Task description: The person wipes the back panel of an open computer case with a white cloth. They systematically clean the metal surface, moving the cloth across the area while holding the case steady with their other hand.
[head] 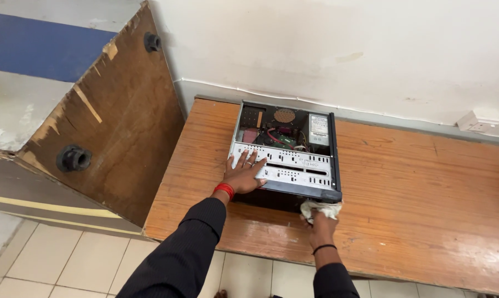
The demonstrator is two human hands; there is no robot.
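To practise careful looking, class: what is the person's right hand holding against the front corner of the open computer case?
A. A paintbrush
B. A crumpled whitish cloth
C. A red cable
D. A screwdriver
B: the right hand grips a crumpled whitish cloth at the near corner of the open computer case, while the left hand lies flat on its metal frame.

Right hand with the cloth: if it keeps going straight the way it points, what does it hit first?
The right hand points away from the person, with the white cloth already pressed to the near corner of the open computer case. Straight on, it would most likely meet that case's dark front panel at once, though depth is hard to judge.
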